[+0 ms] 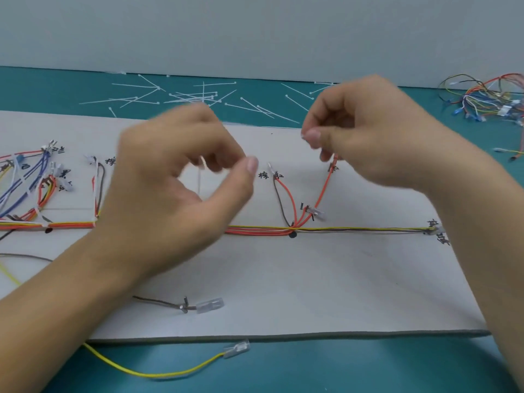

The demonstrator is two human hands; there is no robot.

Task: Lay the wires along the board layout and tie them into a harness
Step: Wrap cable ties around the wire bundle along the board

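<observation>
Along the board [312, 279], bundled orange wires [255, 231] branch upward.

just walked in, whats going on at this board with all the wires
A person is building a wire harness on a white board. The right hand pinches a small pale piece near the top end of an orange wire that branches up from the main bundle. The left hand is blurred, with its fingers curled near a white strip; whether it grips the strip is unclear. A yellow wire and a brown wire lie loose, and spare cable ties are scattered behind the board.
</observation>
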